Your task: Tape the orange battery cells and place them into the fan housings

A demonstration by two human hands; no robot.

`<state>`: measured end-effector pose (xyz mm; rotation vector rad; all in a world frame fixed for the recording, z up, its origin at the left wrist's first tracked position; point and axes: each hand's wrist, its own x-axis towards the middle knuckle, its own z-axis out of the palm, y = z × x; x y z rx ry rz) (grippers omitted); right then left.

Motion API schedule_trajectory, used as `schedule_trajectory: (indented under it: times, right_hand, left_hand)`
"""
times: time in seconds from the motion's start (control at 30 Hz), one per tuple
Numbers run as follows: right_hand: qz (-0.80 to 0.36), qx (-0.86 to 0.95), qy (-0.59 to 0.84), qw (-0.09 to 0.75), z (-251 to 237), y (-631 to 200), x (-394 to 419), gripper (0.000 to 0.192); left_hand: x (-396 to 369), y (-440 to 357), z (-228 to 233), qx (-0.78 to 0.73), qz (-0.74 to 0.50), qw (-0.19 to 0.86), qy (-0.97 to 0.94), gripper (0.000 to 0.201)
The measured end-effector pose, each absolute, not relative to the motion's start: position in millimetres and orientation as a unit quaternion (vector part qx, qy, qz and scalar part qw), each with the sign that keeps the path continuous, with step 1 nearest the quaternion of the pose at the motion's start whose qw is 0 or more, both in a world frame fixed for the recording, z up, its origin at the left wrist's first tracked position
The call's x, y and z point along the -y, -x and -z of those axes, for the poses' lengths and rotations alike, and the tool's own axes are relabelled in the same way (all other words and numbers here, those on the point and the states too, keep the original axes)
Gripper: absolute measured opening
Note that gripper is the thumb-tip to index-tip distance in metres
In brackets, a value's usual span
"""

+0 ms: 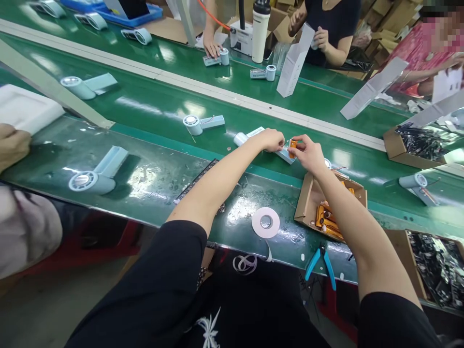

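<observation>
My left hand [272, 140] rests on a pale blue handheld fan body [242, 138] lying on the green conveyor belt [152, 104], fingers pinched at its open handle. My right hand [308, 153] pinches a small orange battery [292, 146] at that same handle, just right of my left fingertips. An open cardboard box [308, 200] with more orange batteries sits under my right forearm.
A roll of white tape [266, 223] and blue-handled cutters [321, 263] lie near the front edge. More fan bodies [96, 175] [197, 123] [416, 183] lie along the belt. Across it, other people handle white cartons [294, 60]; a white bottle [261, 31] stands there. Another person's hand [12, 145] is at left.
</observation>
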<state>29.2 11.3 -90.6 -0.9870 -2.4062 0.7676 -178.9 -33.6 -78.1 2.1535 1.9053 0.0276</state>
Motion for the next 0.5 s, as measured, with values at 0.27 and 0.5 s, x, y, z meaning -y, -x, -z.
schedule_trajectory:
  times: [0.27, 0.5]
  right_hand:
    - [-0.044, 0.933, 0.358, -0.002, 92.1, -22.7, -11.6, 0.042]
    - [-0.035, 0.934, 0.342, -0.093, 97.3, -3.1, -17.4, 0.041]
  left_hand:
    - [34.3, 159.3, 79.5, -0.688, -0.058, 0.131, -0.712, 0.034]
    - [31.5, 149.5, 80.0, -0.708, -0.081, 0.146, -0.687, 0.034]
